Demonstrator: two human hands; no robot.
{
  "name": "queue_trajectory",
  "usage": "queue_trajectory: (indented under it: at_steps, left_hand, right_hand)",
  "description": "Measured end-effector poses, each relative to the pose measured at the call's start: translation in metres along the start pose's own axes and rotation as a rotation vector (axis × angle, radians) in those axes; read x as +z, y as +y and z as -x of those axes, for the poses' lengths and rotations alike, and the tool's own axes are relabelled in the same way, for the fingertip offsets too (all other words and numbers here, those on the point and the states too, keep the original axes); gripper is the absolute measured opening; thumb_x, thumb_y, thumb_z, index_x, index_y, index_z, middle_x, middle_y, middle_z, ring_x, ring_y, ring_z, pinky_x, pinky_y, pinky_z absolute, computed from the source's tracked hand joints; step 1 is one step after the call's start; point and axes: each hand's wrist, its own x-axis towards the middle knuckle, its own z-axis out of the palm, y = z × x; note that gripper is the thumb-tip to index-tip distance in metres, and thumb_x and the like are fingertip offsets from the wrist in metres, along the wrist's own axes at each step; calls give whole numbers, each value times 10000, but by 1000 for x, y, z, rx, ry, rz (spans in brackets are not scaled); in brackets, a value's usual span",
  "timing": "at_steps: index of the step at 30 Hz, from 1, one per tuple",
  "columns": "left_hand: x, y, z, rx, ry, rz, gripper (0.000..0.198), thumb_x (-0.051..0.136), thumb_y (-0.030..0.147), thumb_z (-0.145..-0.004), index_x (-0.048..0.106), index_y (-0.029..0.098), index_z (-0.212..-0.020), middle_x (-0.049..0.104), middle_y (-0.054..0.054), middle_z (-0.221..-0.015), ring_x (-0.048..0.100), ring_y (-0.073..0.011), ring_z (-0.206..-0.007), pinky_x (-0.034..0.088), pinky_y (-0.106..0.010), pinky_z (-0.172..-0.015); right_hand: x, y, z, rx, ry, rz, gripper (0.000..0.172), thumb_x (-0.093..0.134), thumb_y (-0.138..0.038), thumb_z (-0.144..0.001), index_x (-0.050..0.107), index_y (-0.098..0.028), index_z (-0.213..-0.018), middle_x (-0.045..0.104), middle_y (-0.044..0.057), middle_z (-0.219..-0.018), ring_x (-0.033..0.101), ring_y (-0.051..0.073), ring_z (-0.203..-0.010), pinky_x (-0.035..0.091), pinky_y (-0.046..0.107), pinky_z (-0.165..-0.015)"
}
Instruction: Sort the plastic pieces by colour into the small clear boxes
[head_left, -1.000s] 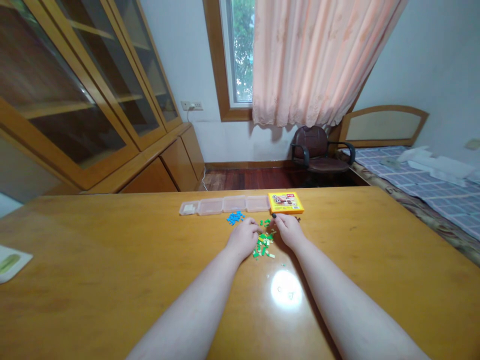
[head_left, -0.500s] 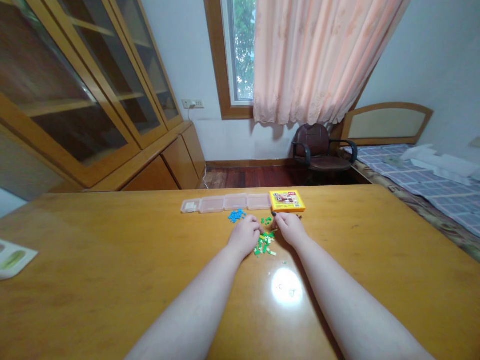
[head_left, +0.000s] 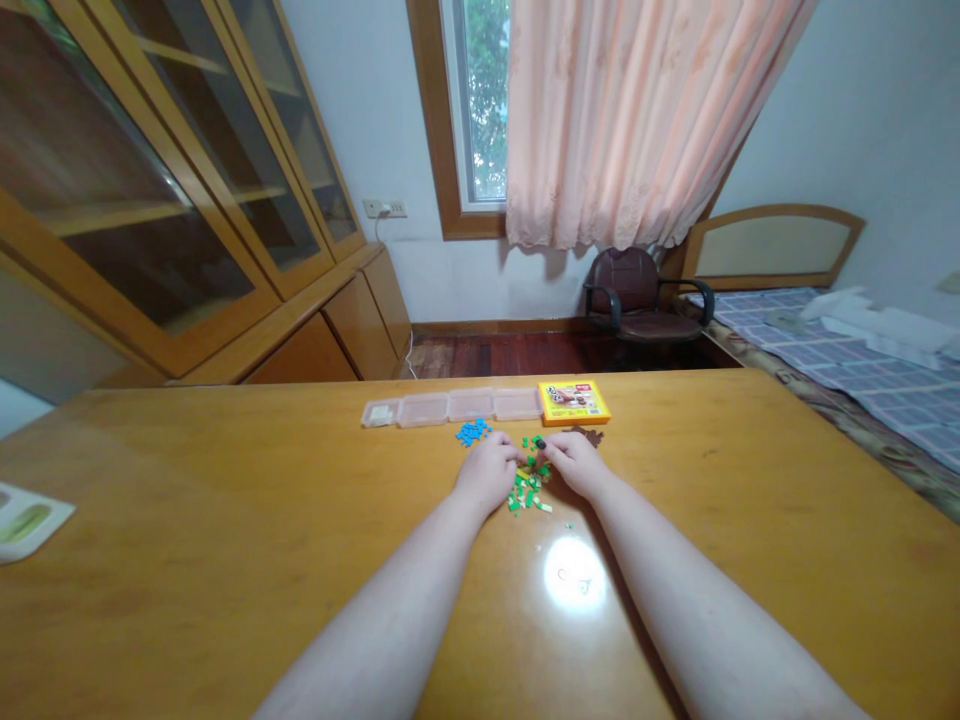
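My right hand [head_left: 577, 464] is closed, with a small black piece [head_left: 541, 444] at its fingertips. Opposite it, my left hand [head_left: 489, 470] has its fingers curled together at the edge of a loose pile of green and cream building bricks [head_left: 529, 494]. What those fingers pinch, if anything, is too small to make out. A yellow piece [head_left: 523, 475] lies by the left fingertips. Just beyond the hands are a few small green bricks [head_left: 526, 442]. Blue bricks [head_left: 474, 432] form a heap past my left hand, and brown bricks [head_left: 592, 438] lie behind my right hand, partly covered by it.
Several clear plastic trays [head_left: 424, 408] stand in a row near the far edge of the wooden table [head_left: 225, 520], beside a yellow box [head_left: 574, 402]. A white object [head_left: 34, 520] lies at the left edge. Beyond the table stands an office chair [head_left: 634, 295].
My right hand has shifted slightly left and towards me, bringing the black piece over the green bricks. More of the brown heap shows behind it. My left hand has hardly moved.
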Motion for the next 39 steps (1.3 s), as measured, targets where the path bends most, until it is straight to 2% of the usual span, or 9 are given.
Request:
queue_trajectory:
  at_steps: [6,9,12,15,22,25,29,34,39]
  left_hand:
    - [1,0,-1,-15,-19,-11,344,435,117,-787,723,243,-929,587,-32,-933,552,-160,-878,446,-275,-842]
    - [-1,1,0,-26,-18,-10,356,432,114,-787,713,238,-967,584,-36,-935,553,-158,-867,443,-272,-837]
    - [-2,3,0,13,-5,3,340,431,112,-782,724,237,-902,578,-35,-935,551,-157,-870,440,-274,-832]
    - [-2,3,2,87,-40,7,318,434,124,-785,730,233,-823,577,-28,-917,551,-152,-857,443,-269,-815]
    - [2,1,1,58,-60,-38,347,433,136,-790,712,230,-974,582,-39,-945,551,-164,-856,449,-277,-803]
    - [1,1,1,40,-44,-7,355,426,134,-792,707,232,-985,581,-38,-936,554,-164,-861,448,-279,-810]
    - [-4,5,2,86,-66,35,340,429,126,-778,727,245,-890,571,-28,-903,551,-156,-853,444,-272,-804]
    - [-5,8,4,156,-130,51,323,441,132,-765,729,241,-863,569,-24,-920,555,-152,-851,442,-267,-807]
    - [-1,5,3,95,-103,9,340,429,133,-776,707,234,-944,575,-30,-916,558,-162,-852,451,-276,-808]
  right_hand:
    - [-1,0,-2,136,130,73,438,370,-329,-888,621,-169,-568,643,22,-596,577,150,-605,388,233,-607]
    - [-2,1,-2,144,191,79,416,374,-312,-880,607,-170,-565,640,23,-600,575,149,-612,389,231,-609]
    - [-2,2,-2,102,171,54,399,381,-302,-878,627,-168,-594,654,26,-626,579,150,-622,392,232,-618]
    - [1,4,-2,87,117,25,421,379,-329,-888,632,-165,-593,655,27,-620,581,151,-614,395,232,-616]
    - [3,6,-3,86,73,36,405,387,-364,-893,661,-163,-673,671,36,-662,590,162,-631,401,235,-604]
    - [1,5,-3,81,151,65,392,384,-338,-889,658,-169,-664,666,38,-661,588,165,-646,397,239,-617]
    - [-1,4,-1,77,256,27,443,378,-330,-881,573,-168,-518,599,24,-530,548,143,-552,371,228,-557]
    - [1,5,-1,92,161,0,508,384,-377,-884,525,-169,-443,534,11,-430,506,124,-462,344,226,-509]
    - [2,5,-1,78,105,36,459,382,-363,-892,600,-161,-543,606,18,-530,542,136,-531,363,231,-553]
